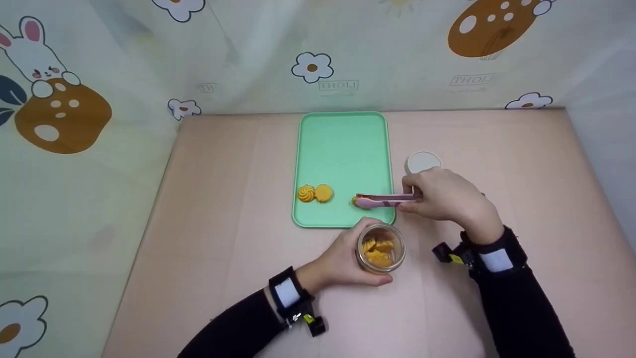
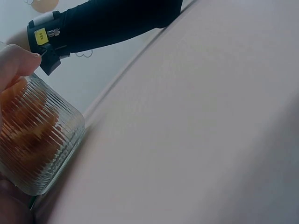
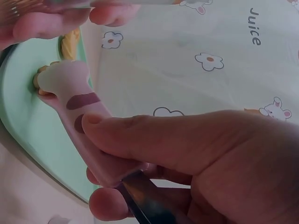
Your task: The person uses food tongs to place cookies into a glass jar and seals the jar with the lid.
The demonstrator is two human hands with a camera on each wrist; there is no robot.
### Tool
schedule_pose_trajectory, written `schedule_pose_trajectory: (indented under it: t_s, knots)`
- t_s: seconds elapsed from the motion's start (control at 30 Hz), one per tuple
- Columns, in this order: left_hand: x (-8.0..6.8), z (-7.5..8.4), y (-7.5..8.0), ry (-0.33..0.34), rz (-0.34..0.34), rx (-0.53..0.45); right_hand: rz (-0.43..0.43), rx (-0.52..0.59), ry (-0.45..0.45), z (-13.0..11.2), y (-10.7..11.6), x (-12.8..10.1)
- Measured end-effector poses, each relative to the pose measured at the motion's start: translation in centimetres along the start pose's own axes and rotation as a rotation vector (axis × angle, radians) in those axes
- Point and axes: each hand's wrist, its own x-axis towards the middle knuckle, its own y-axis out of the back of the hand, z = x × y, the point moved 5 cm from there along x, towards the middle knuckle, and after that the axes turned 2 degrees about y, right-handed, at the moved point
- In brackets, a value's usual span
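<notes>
My left hand (image 1: 348,258) grips a ribbed glass jar (image 1: 401,247) in front of the tray, its mouth facing up. Several yellow cookies (image 1: 378,256) lie inside the jar. Pink tongs (image 1: 382,200) with paw-shaped tips are pinched between the thumb and fingers of my right hand (image 1: 447,196). A cookie (image 3: 41,79) sits between the tong tips, low over the right front part of the green tray (image 1: 343,149). Two more cookies, a swirled cookie (image 1: 306,193) and a flat-faced cookie (image 1: 324,193), lie side by side at the tray's left front.
A round white lid (image 1: 423,161) lies on the table (image 1: 223,199) right of the tray, partly behind my right hand. A printed cloth (image 1: 248,59) rises along the table's back and left edges.
</notes>
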Motion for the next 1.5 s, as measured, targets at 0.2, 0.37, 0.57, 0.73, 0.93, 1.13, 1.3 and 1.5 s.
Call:
schedule_pose_trajectory:
  t_s: [0.2, 0.37, 0.57, 0.73, 0.93, 1.13, 1.3, 1.5]
  knots:
    - [0.0, 2.0, 0.2, -0.003, -0.002, -0.014, 0.003, 0.002, 0.013, 0.2, 0.0, 0.0]
    - [0.0, 3.9, 0.4, -0.014, -0.003, 0.001, 0.011, -0.008, 0.016, 0.6, 0.1, 0.0]
    - [-0.1, 3.9, 0.3, -0.01, -0.002, -0.01, 0.079, 0.014, 0.024, 1.2, 1.1, -0.4]
    - [-0.1, 2.1, 0.1, -0.018, 0.005, -0.011, 0.146, 0.023, 0.062, 1.5, 2.8, -1.5]
    - [-0.1, 0.0, -0.1, -0.014, 0.014, 0.001, 0.191, 0.007, 0.081, 1.4, 4.9, -3.6]
    - [-0.1, 2.2, 0.2, -0.018, 0.018, 0.004, 0.261, 0.036, 0.175, 0.3, 6.6, -6.0]
    - [0.1, 4.1, 0.4, -0.056, 0.019, 0.023, 0.287, 0.041, 0.216, -1.2, 7.5, -7.9]
    - [0.1, 4.3, 0.3, -0.062, 0.022, 0.022, 0.258, 0.042, 0.241, -2.6, 7.6, -9.6]
